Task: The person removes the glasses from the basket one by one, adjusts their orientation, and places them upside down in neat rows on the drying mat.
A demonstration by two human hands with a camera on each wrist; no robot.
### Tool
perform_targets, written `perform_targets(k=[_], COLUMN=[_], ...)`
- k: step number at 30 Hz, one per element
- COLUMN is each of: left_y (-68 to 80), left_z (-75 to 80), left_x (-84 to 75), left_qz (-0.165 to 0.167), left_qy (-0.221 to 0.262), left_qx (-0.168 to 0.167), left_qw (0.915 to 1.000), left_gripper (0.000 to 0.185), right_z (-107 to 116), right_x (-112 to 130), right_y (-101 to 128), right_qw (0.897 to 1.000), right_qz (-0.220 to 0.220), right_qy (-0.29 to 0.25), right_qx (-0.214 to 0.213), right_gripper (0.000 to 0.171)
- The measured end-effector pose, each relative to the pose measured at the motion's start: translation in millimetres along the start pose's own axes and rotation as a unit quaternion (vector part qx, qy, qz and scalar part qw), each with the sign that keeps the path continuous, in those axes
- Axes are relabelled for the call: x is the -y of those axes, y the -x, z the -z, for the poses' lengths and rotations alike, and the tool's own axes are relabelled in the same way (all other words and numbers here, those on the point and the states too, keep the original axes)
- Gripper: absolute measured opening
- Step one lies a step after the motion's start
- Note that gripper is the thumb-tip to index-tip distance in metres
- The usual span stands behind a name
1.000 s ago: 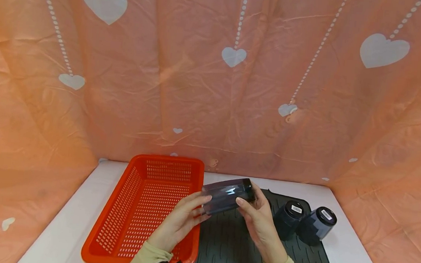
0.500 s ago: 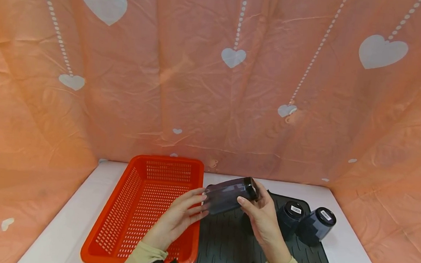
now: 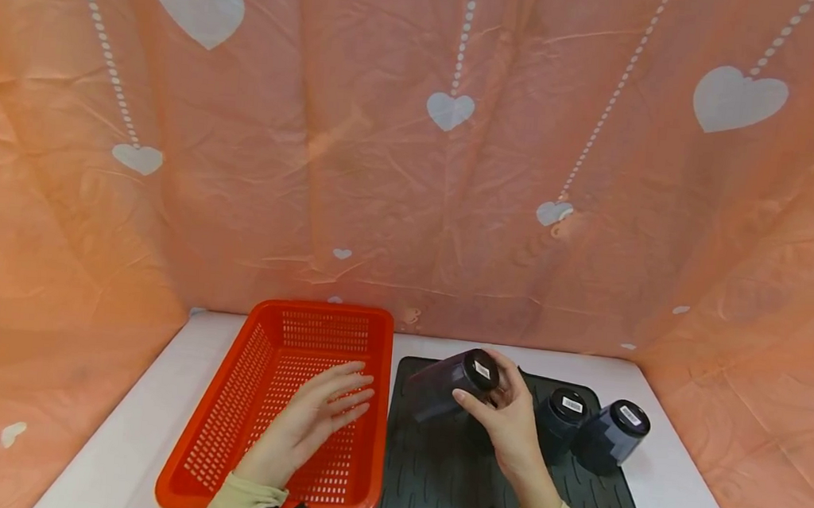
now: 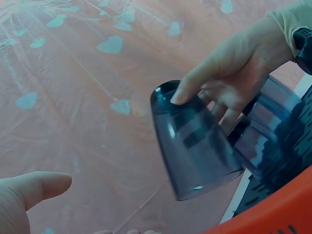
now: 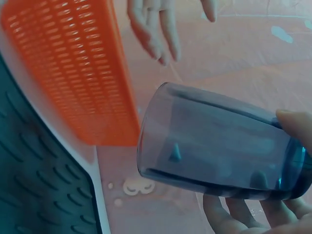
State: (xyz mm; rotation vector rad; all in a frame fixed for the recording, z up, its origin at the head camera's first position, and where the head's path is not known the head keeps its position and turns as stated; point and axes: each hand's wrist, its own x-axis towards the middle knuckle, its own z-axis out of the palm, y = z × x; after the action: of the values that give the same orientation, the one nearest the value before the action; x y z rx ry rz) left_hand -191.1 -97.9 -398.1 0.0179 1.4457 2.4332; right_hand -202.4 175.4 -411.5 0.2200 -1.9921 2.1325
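Note:
My right hand (image 3: 513, 436) holds a dark tinted drinking glass (image 3: 440, 386) close to its thick base, fingers on one side and thumb on the other. The glass is tilted over the black mat, its labelled base up to the right and its mouth low to the left. In the right wrist view the see-through glass (image 5: 214, 141) looks hollow, with nothing in it. Apart from the glass, my left hand (image 3: 311, 420) hovers above the orange basket (image 3: 324, 309), fingers spread and holding nothing.
Two similar glasses, one (image 3: 555, 427) beside the other (image 3: 603, 443), stand upside down with labelled bases up, right of my right hand. They are on the black ridged mat (image 3: 424, 487), which lies on the white table (image 3: 677, 475). An orange heart-print sheet (image 3: 385, 165) hangs behind.
My left hand has let go of the glass and moved left and down over the basket. My right hand has tipped the glass so its labelled base now faces the head camera.

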Motion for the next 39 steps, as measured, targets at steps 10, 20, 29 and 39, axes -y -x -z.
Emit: perform_targets(k=[10,20,29,39], left_y=[4.8,8.8,11.1,9.7], left_z=[12.7,23.5,29.6,29.7], left_x=[-11.1,-16.6,-17.5,-15.9], left_qz=[-0.004,-0.003,0.005,-0.010], left_qy=[-0.015,-0.005,0.009,-0.010], left_qx=[-0.017,-0.031,-0.033,-0.046], left_qw=[0.9997,0.9995,0.9994,0.9988], left_gripper=[0.055,0.054,0.055,0.055], right_z=[-6,-13,-13,-13], right_x=[0,-10,-35,-43], right_y=[4,5,-3,-5], right_qw=[0.996,0.988,0.983,0.980], right_qz=[0.021,0.016,0.024,0.014], right_qy=[0.079,0.146,0.177,0.195], right_qx=[0.025,0.040,0.041,0.037], right_gripper=[0.071,0.072,0.075,0.073])
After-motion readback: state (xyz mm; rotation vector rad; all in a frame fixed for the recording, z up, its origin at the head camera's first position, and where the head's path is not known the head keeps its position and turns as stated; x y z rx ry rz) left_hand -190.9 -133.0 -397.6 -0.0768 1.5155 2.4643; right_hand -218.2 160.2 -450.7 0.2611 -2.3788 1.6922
